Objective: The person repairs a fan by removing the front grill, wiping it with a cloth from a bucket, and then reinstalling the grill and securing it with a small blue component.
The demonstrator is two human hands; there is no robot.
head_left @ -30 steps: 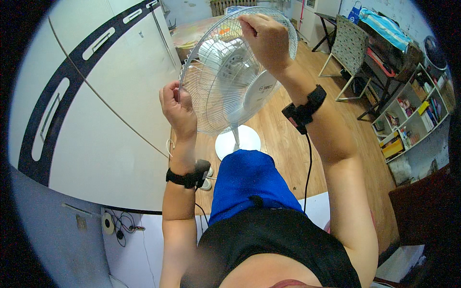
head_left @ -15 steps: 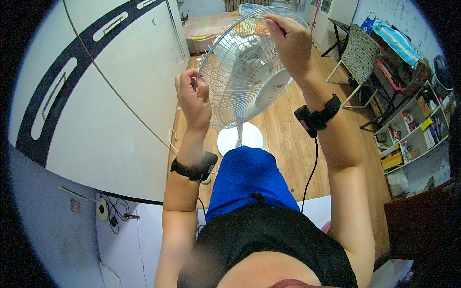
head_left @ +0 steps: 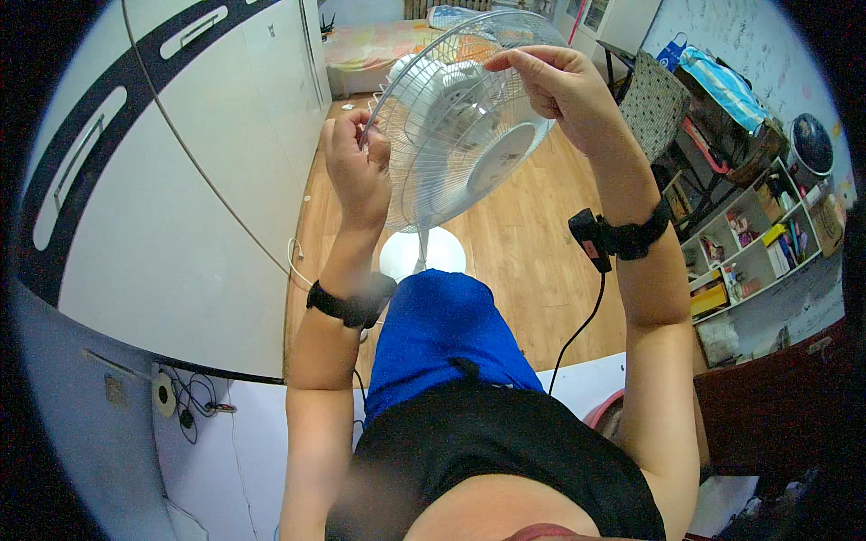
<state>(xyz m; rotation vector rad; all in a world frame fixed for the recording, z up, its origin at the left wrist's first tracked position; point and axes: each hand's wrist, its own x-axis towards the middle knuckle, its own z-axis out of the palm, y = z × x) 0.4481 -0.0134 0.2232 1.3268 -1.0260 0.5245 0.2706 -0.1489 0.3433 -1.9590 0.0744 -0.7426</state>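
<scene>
A white standing fan (head_left: 510, 162) with a round wire grille (head_left: 406, 167) is in front of me, its head tilted. My left hand (head_left: 358, 171) is closed round the grille's left rim, thumb and fingers pinching the edge. Over the upper right of the grille, my right hand (head_left: 568, 95) is closed, with the index finger reaching left against the wires and the other fingers curled. The fan's round white base (head_left: 451, 252) stands on the wooden floor, partly hidden by my blue shorts. Both wrists carry black strapped devices; a cable hangs from the right one (head_left: 593, 239).
White wardrobe doors (head_left: 198, 198) line the left side, with a cord hanging across them. Behind the fan is a bed (head_left: 365, 45). To the right stand a patterned chair (head_left: 654, 99), a cluttered table and a white cubby shelf (head_left: 749, 261). Coiled cables (head_left: 189, 406) lie at lower left.
My right hand has come down and to the right from the grille's top rim, its index finger more stretched out. The left hand keeps its hold on the rim. The view has shifted slightly.
</scene>
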